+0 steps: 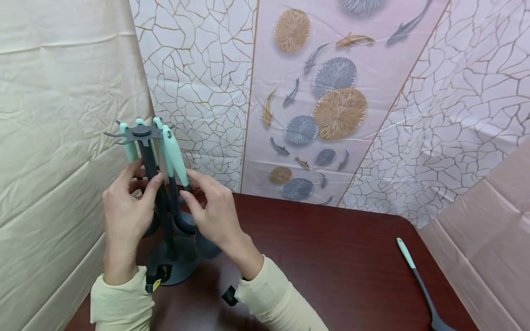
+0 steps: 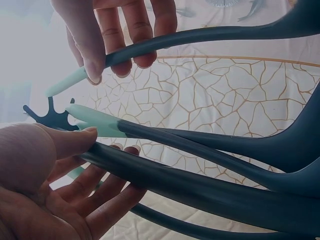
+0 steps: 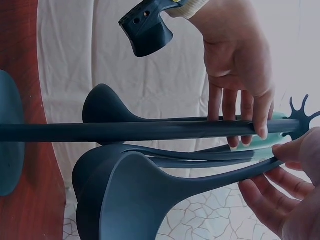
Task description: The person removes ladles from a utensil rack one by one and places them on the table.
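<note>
A dark utensil stand (image 1: 167, 225) rises at the left of the table, with a round base (image 1: 182, 272) and a hooked top (image 1: 142, 132). My left hand (image 1: 126, 207) holds its pole (image 3: 165, 132) between thumb and fingers, below the hooks. On the stand's right side, my right hand (image 1: 215, 209) pinches a ladle (image 3: 137, 192) where its mint handle (image 1: 175, 156) meets the dark shaft. The handle's top is at a hook; whether it bears on the hook I cannot tell. Several other mint-handled utensils hang around the pole, their heads partly overlapping.
A mint-handled turner (image 1: 423, 282) lies on the dark red table (image 1: 323, 262) near its right edge, its head cut off by the frame. Beige cloth (image 1: 54, 161) hangs close on the left, and a patterned curtain (image 1: 306, 151) stands behind.
</note>
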`<state>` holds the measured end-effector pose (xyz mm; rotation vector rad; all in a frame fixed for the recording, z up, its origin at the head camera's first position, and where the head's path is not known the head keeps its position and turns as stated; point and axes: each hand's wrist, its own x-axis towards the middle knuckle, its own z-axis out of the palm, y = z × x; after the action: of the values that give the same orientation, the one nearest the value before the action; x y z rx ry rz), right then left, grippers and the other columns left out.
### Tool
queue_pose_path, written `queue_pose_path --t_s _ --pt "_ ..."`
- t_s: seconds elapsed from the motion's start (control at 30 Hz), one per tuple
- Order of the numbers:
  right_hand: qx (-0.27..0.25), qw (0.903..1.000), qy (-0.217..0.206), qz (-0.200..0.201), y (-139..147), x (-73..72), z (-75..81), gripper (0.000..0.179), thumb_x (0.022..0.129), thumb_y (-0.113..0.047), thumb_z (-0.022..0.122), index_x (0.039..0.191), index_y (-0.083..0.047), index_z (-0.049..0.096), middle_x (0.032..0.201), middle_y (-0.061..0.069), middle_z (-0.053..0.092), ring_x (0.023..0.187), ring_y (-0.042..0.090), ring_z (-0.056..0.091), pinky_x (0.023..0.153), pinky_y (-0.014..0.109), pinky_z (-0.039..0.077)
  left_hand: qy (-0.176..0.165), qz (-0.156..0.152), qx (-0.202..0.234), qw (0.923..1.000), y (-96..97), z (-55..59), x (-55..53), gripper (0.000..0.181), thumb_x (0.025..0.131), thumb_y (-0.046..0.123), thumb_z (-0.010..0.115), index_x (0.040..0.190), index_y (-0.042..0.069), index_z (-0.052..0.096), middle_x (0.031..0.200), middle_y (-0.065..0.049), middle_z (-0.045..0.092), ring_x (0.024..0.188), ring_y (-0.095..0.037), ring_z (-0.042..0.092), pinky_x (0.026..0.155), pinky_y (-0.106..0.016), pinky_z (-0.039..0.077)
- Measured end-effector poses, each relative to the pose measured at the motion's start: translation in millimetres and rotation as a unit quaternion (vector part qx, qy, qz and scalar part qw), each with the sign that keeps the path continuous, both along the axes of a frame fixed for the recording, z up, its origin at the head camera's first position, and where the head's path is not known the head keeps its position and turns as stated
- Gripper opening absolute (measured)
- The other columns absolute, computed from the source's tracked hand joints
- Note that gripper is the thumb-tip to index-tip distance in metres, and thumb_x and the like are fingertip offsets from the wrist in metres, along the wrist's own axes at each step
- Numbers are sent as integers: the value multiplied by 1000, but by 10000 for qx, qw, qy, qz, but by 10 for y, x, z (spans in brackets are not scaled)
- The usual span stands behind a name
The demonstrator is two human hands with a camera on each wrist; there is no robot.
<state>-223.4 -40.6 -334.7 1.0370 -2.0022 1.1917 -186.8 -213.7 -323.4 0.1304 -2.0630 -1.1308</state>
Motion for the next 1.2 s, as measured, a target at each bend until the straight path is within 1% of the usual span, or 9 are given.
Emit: queue_pose_path --t_s 0.5,0.97,1.2 --pt "-53 10000 62 -17 33 -15 17 40 101 -12 73 140 -6 65 98 7 71 80 13 68 72 10 52 -8 -14 19 10000 12 8 4 46 103 31 73 147 19 64 114 -12 70 101 -31 74 76 -3 42" --pt "-113 9999 34 -14 79 -16 45 39 101 -12 73 139 -7 66 98 7 71 78 11 68 71 11 52 67 26 47 10000 19 10 1 45 102 29 73 145 17 65 112 -12 70 98 -27 73 74 -4 43" --pt "-122 9999 24 -63 119 -9 50 40 101 -12 74 140 -7 65 100 8 71 81 12 69 72 12 54 61 22 33 10000 22 2 -3 45 103 30 72 145 17 65 113 -13 70 98 -29 74 75 -3 42"
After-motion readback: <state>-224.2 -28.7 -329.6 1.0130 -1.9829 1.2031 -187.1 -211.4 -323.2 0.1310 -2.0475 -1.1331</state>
